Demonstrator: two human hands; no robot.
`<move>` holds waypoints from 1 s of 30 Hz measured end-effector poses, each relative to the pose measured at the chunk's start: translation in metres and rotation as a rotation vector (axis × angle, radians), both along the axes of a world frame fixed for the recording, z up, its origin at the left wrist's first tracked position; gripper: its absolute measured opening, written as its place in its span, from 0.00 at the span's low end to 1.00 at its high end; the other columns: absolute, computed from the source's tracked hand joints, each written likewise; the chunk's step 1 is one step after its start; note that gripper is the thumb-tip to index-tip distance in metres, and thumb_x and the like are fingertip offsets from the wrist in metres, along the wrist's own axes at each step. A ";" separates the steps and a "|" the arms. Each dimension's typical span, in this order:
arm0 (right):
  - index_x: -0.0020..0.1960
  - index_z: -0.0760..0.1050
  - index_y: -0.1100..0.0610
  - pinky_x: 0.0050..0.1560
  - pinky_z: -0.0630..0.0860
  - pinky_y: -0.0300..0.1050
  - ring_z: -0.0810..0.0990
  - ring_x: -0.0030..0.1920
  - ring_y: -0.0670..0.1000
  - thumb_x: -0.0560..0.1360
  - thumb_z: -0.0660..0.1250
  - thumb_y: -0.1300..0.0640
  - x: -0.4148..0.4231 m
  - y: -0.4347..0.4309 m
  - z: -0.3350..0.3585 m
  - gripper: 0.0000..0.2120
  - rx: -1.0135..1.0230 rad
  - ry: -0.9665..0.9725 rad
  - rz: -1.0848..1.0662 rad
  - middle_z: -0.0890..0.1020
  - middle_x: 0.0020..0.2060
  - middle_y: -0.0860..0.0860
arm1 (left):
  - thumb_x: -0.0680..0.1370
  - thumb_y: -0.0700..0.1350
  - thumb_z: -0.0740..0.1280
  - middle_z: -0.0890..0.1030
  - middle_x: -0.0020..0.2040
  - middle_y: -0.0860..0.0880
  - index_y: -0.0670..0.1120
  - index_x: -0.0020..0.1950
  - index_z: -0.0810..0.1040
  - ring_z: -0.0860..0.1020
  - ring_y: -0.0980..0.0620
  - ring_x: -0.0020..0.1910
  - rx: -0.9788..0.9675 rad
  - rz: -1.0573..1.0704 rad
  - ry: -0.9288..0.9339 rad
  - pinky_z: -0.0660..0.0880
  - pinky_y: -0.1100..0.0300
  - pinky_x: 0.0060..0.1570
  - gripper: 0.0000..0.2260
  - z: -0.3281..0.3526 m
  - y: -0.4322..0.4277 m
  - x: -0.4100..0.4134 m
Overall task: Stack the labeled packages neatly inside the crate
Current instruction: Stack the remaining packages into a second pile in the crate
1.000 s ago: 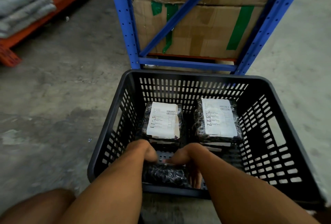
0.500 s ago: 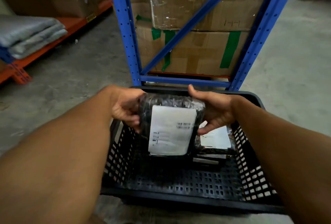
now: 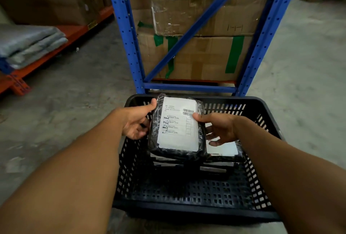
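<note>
A black slatted plastic crate (image 3: 249,192) stands on the concrete floor in front of me. Over its far left part I hold a black-wrapped package with a white label (image 3: 177,125), label up. My left hand (image 3: 136,121) grips its left edge, thumb on top. My right hand (image 3: 219,127) grips its right edge, thumb on the label near the barcode. Under it lies the left stack of packages (image 3: 168,160). Beside it sits the right stack of labeled packages (image 3: 222,149), partly hidden by my right hand.
A blue steel rack frame (image 3: 129,46) rises just behind the crate, holding taped cardboard boxes (image 3: 202,54). At the left an orange rack shelf (image 3: 61,46) carries folded grey bags (image 3: 28,44). Bare crate floor (image 3: 187,190) shows in the near half.
Both hands picked the package up from the crate's near floor and carried it up and forward. It has turned label-up and now sits lower over the left stack.
</note>
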State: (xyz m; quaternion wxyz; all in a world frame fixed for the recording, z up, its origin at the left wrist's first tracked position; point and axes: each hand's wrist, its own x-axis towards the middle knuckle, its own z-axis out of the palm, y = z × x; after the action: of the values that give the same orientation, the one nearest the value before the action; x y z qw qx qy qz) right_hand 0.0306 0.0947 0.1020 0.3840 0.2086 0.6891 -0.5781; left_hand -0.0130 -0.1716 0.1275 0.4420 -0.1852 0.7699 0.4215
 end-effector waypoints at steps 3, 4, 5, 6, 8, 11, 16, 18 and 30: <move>0.55 0.75 0.56 0.50 0.80 0.55 0.80 0.49 0.58 0.74 0.67 0.39 0.000 -0.010 -0.005 0.21 0.001 0.005 -0.015 0.80 0.49 0.56 | 0.67 0.78 0.50 0.81 0.54 0.42 0.43 0.55 0.81 0.78 0.44 0.51 0.077 0.051 -0.034 0.75 0.51 0.52 0.43 -0.014 0.005 0.005; 0.55 0.75 0.57 0.52 0.80 0.57 0.80 0.49 0.59 0.76 0.66 0.40 0.000 -0.014 -0.005 0.20 -0.010 0.000 -0.019 0.79 0.50 0.57 | 0.69 0.76 0.53 0.82 0.56 0.42 0.45 0.58 0.81 0.79 0.43 0.54 0.138 0.044 -0.053 0.75 0.48 0.52 0.40 -0.015 0.006 0.008; 0.55 0.75 0.57 0.53 0.79 0.57 0.79 0.49 0.59 0.76 0.65 0.42 0.002 -0.018 -0.004 0.19 -0.017 -0.007 -0.007 0.78 0.50 0.57 | 0.71 0.72 0.59 0.83 0.57 0.42 0.46 0.61 0.80 0.79 0.42 0.55 0.181 0.024 -0.061 0.76 0.46 0.53 0.35 -0.015 0.006 0.011; 0.54 0.75 0.57 0.53 0.78 0.57 0.79 0.48 0.58 0.77 0.66 0.44 0.002 -0.022 -0.005 0.17 -0.022 -0.019 0.027 0.78 0.49 0.56 | 0.72 0.65 0.66 0.83 0.57 0.42 0.45 0.63 0.79 0.80 0.41 0.56 0.193 -0.012 -0.065 0.76 0.42 0.54 0.29 -0.014 0.005 0.014; 0.54 0.75 0.58 0.55 0.76 0.55 0.78 0.47 0.55 0.76 0.68 0.50 0.004 -0.029 -0.007 0.12 -0.013 -0.051 0.154 0.78 0.48 0.55 | 0.71 0.46 0.74 0.83 0.56 0.40 0.42 0.62 0.78 0.81 0.39 0.55 0.163 -0.093 -0.085 0.74 0.34 0.58 0.21 -0.019 0.001 0.019; 0.54 0.76 0.60 0.58 0.77 0.58 0.79 0.49 0.58 0.75 0.71 0.58 0.009 -0.041 -0.017 0.10 0.021 -0.122 0.255 0.78 0.51 0.56 | 0.72 0.33 0.72 0.83 0.54 0.38 0.39 0.58 0.79 0.81 0.36 0.53 0.121 -0.144 -0.133 0.71 0.29 0.58 0.15 -0.032 -0.004 0.022; 0.50 0.76 0.59 0.60 0.76 0.64 0.76 0.57 0.64 0.74 0.71 0.65 0.017 -0.061 -0.041 0.06 0.036 -0.122 0.207 0.78 0.53 0.58 | 0.74 0.31 0.71 0.81 0.60 0.37 0.40 0.64 0.77 0.77 0.32 0.59 0.031 -0.200 -0.169 0.70 0.27 0.56 0.19 -0.051 -0.005 0.027; 0.47 0.75 0.59 0.62 0.74 0.65 0.76 0.59 0.65 0.75 0.70 0.65 0.017 -0.066 -0.043 0.04 0.081 -0.106 0.190 0.78 0.50 0.58 | 0.73 0.31 0.71 0.80 0.61 0.37 0.39 0.66 0.76 0.77 0.31 0.59 0.010 -0.188 -0.145 0.71 0.27 0.54 0.21 -0.057 -0.005 0.026; 0.68 0.66 0.66 0.58 0.78 0.61 0.78 0.61 0.66 0.77 0.68 0.61 -0.028 -0.078 -0.047 0.23 0.344 -0.032 0.054 0.75 0.65 0.64 | 0.69 0.35 0.74 0.76 0.64 0.37 0.46 0.70 0.68 0.80 0.31 0.48 -0.119 -0.055 0.129 0.78 0.31 0.35 0.31 -0.088 0.006 -0.015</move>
State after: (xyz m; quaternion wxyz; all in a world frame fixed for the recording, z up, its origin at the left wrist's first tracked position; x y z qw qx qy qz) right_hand 0.0029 0.0169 0.0547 0.3690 0.2621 0.7770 -0.4376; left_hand -0.0277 -0.1661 0.0398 0.3910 -0.1625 0.8252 0.3738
